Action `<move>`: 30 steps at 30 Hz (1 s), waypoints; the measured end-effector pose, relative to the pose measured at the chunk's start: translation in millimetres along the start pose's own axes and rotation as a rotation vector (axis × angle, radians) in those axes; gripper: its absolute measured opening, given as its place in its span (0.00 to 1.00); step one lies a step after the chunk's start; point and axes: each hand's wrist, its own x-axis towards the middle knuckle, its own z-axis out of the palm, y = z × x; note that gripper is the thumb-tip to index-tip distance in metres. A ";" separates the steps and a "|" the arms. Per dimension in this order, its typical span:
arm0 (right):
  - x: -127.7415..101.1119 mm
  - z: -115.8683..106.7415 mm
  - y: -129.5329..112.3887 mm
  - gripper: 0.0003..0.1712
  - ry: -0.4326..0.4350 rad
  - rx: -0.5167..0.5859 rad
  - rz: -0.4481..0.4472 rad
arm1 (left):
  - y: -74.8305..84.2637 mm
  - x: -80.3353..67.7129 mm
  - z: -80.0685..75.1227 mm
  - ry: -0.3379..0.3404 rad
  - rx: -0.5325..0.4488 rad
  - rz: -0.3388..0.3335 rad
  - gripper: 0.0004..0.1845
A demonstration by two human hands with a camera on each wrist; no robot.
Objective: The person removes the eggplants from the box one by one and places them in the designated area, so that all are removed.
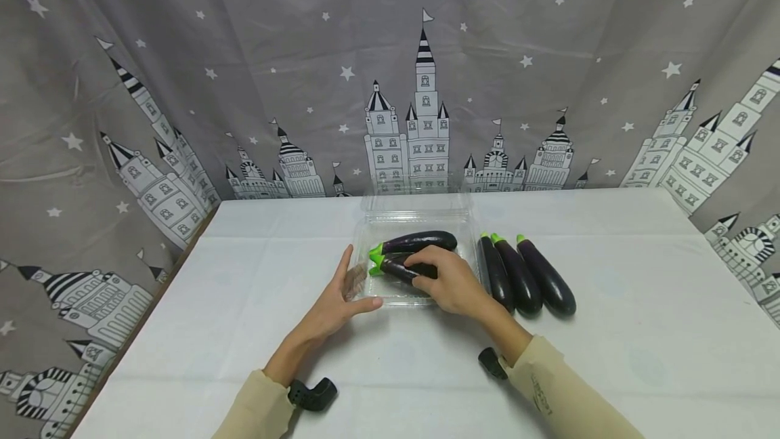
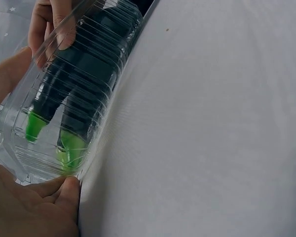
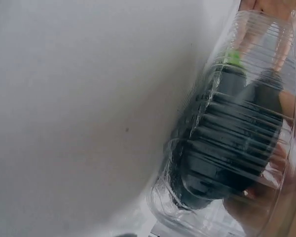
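A clear plastic clamshell box stands on the table with its lid raised at the back. Inside, one eggplant lies along the far side, its green stem end to the left. In front of it is another eggplant, pinched about its middle between the thumb and fingers of my right hand. My left hand touches the box's left end, thumb and index finger spread wide. Through the ribbed wall, the left wrist view shows the green stem ends. Part of the near eggplant is hidden under my right hand.
Three more eggplants lie side by side on the white tablecloth, right of the box and close to my right forearm. A grey curtain with castles hangs behind the table.
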 end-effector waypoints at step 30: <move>-1.4 -0.8 4.7 0.18 0.184 0.157 -0.004 | -1.9 0.5 0.3 0.003 -0.013 0.010 0.61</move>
